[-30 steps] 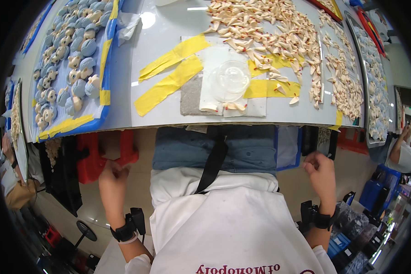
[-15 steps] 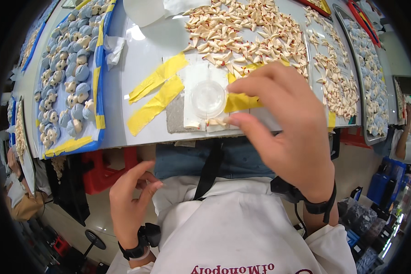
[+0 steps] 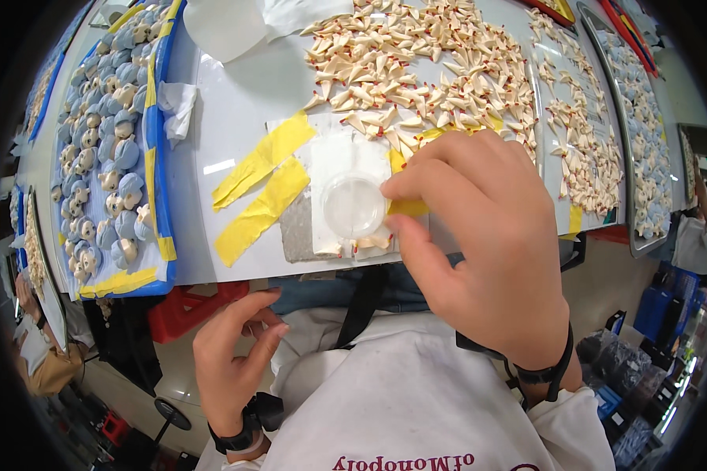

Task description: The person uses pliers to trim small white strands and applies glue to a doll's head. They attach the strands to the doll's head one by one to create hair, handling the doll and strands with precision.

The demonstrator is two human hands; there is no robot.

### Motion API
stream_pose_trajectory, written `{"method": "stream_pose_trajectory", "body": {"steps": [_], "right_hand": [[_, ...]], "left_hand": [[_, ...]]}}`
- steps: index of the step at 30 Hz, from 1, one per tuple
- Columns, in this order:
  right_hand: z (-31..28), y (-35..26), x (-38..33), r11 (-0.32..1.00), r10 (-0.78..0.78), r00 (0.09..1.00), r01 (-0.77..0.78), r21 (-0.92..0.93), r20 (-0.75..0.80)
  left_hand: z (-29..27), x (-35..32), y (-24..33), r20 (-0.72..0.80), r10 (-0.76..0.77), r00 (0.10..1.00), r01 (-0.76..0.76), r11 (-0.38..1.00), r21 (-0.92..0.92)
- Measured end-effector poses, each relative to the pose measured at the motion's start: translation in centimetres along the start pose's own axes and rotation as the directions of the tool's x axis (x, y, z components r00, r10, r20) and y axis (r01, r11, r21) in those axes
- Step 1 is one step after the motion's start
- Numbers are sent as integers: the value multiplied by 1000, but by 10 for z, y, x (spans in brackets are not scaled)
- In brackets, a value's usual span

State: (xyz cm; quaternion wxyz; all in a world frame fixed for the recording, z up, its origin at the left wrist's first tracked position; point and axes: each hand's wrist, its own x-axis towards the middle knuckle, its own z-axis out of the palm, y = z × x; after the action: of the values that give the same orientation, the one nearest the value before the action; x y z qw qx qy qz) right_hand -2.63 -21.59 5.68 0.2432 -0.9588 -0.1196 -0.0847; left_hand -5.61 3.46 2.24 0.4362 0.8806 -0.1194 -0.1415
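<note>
- Plastic dish (image 3: 353, 206) on a white sheet (image 3: 324, 159), middle of the table's (image 3: 239, 98) near side.
- Right hand (image 3: 495, 228): thumb and forefinger narrowly parted at the dish's right rim; I cannot tell whether they grip it.
- Left hand (image 3: 232, 345): empty, thumb and forefinger apart, near the table's edge.
- Yellow tape (image 3: 263, 212) left of the dish.
- Cream, red-tipped pieces (image 3: 495, 63) far and right.
- Blue tray (image 3: 159, 188) of heads (image 3: 126, 188) at left.

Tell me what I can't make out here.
In the head view:
Whether the right hand grips or only touches the clear dish: contact too small.
Whether the dish holds liquid: too transparent.
Yellow tape right of the dish: partly behind that hand.
Far end of the blue tray: cut off by the top edge.
</note>
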Motion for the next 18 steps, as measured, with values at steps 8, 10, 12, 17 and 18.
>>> {"method": "stream_pose_trajectory", "body": {"steps": [8,10,12,17,18], "right_hand": [[7,4,4,996,-60,997,63,67,-41],[7,3,5,996,-49,998,52,78,-43],[7,1,7,995,-30,999,33,90,-32],[11,-1,9,989,21,1000,-19,145,-15],[10,-1,8,990,23,1000,-22,140,-5]], "left_hand": [[1,2,2,19,-56,998,56,998,18],[2,3,3,19,-51,999,50,998,24],[2,4,4,16,-53,998,52,998,27],[2,6,4,15,-55,998,54,998,26],[2,6,4,13,-55,998,55,998,29]]}}
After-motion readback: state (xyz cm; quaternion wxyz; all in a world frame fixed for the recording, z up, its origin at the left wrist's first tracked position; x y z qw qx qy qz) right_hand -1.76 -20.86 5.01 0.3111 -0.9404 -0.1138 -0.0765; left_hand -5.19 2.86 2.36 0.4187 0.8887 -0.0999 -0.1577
